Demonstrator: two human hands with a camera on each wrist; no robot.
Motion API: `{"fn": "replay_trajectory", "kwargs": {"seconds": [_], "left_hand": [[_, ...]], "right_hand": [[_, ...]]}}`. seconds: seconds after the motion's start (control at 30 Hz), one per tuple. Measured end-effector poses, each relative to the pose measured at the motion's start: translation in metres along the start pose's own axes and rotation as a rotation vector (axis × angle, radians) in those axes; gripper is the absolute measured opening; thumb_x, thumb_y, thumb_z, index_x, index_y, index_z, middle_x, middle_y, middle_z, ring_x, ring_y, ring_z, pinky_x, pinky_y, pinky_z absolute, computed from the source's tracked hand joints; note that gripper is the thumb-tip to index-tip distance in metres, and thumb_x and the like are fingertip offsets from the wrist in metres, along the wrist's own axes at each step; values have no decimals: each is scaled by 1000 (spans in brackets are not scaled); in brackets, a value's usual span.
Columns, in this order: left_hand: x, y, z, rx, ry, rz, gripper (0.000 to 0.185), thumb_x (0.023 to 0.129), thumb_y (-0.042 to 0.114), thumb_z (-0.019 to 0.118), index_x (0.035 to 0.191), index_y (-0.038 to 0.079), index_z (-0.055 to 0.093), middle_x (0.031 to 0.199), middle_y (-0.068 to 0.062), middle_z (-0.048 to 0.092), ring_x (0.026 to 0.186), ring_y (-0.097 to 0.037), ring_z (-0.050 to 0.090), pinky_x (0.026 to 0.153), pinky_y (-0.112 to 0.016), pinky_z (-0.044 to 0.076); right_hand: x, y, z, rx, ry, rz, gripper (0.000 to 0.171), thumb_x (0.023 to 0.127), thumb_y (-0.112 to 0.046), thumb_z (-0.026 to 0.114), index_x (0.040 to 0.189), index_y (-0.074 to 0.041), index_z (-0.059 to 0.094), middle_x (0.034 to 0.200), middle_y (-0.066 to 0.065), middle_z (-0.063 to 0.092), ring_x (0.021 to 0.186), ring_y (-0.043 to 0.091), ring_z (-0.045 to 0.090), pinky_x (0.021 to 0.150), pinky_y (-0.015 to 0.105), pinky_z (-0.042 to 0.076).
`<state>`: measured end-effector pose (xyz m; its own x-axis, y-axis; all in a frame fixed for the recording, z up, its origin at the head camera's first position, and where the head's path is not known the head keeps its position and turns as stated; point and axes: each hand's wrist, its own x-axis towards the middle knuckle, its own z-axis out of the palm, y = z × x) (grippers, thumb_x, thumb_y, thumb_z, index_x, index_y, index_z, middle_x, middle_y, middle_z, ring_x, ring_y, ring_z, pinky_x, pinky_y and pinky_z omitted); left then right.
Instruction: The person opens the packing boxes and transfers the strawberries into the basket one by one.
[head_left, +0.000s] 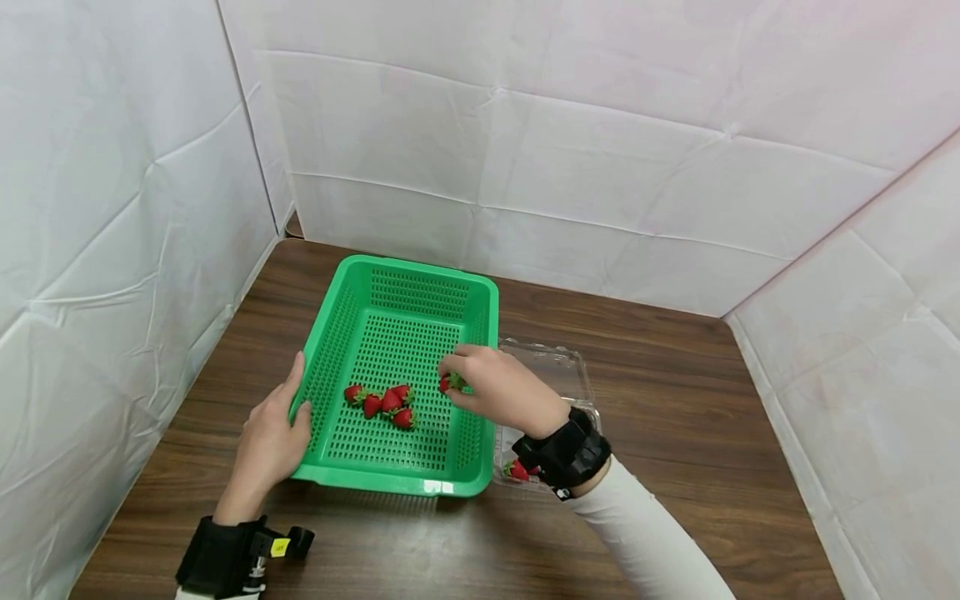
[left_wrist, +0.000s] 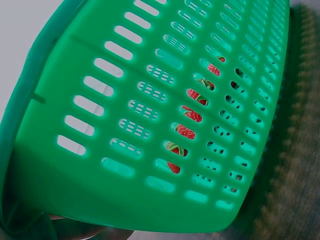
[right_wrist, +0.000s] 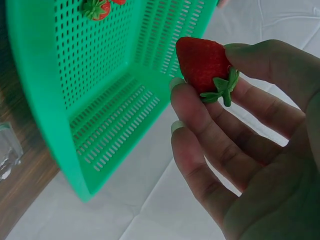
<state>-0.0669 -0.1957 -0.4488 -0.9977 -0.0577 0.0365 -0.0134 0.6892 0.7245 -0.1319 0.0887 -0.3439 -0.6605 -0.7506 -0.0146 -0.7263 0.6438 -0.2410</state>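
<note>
A green perforated basket (head_left: 333, 350) lies on the wooden table, with several strawberries (head_left: 381, 402) on its floor. My left hand (head_left: 273, 433) grips the basket's left rim, thumb inside. My right hand (head_left: 491, 387) reaches over the basket's right side and pinches a red strawberry (head_left: 448, 383) by thumb and fingers. The right wrist view shows this strawberry (right_wrist: 204, 64) close up, green cap toward the palm, above the basket (right_wrist: 55, 115). Through the slots of the basket wall (left_wrist: 125, 165), the left wrist view shows strawberries (left_wrist: 186, 131) inside.
A clear plastic clamshell box (head_left: 555, 367) lies right of the basket, under my right wrist, with a strawberry (head_left: 517, 471) left in it. White sheets wall in the table (head_left: 675, 417) on the left, back and right.
</note>
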Motion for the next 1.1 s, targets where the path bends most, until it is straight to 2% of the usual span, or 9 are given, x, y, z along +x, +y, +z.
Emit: {"fn": "replay_trajectory", "kwargs": {"seconds": [0.27, 0.5, 0.67, 0.87, 1.0, 1.03, 1.1], "left_hand": [[0, 1, 0, -1, 6, 11, 68, 99, 5, 45, 157, 16, 11, 147, -33, 37, 121, -54, 47, 89, -65, 43], [1, 2, 0, 2, -5, -2, 68, 99, 6, 45, 157, 17, 9, 148, -32, 36, 123, -54, 46, 91, -66, 42], [1, 1, 0, 2, -4, -5, 68, 99, 6, 44, 157, 17, 10, 148, -32, 36, 122, -54, 47, 90, -65, 43], [1, 1, 0, 2, -2, -2, 68, 99, 6, 45, 157, 17, 10, 148, -32, 37, 121, -53, 48, 88, -64, 44], [0, 1, 0, 5, -2, -3, 68, 99, 6, 45, 157, 17, 9, 148, -32, 37, 121, -54, 49, 88, -64, 44], [0, 1, 0, 6, 0, -1, 69, 99, 6, 45, 157, 17, 10, 147, -32, 37, 120, -54, 49, 88, -64, 44], [0, 0, 0, 8, 3, 2, 69, 99, 5, 45, 157, 16, 10, 147, -33, 38, 119, -54, 49, 87, -65, 44]], "right_hand": [[17, -1, 3, -12, -32, -24, 9, 93, -12, 62, 101, -13, 66, 100, 2, 63, 82, 10, 54, 73, 23, 44], [31, 4, 12, -7, -91, -11, 13, 94, -13, 61, 107, -14, 65, 108, 2, 64, 93, 12, 58, 82, 23, 47], [41, 5, 17, -19, -104, -51, 13, 93, -11, 63, 105, -13, 66, 106, 2, 66, 100, 15, 61, 86, 23, 48], [55, 0, 22, -23, -151, -43, 10, 92, -11, 66, 102, -11, 67, 102, 3, 68, 92, 15, 61, 80, 24, 47], [65, -4, 26, -16, -190, -25, 6, 90, -10, 68, 96, -9, 67, 92, 1, 64, 78, 11, 52, 71, 22, 39], [67, -5, 28, -12, -200, -21, 4, 90, -10, 68, 93, -9, 66, 87, -1, 60, 75, 10, 47, 70, 22, 35], [71, -6, 30, 5, -212, -17, 10, 90, -7, 67, 84, -9, 58, 79, -3, 46, 71, 10, 37, 68, 24, 28]]}}
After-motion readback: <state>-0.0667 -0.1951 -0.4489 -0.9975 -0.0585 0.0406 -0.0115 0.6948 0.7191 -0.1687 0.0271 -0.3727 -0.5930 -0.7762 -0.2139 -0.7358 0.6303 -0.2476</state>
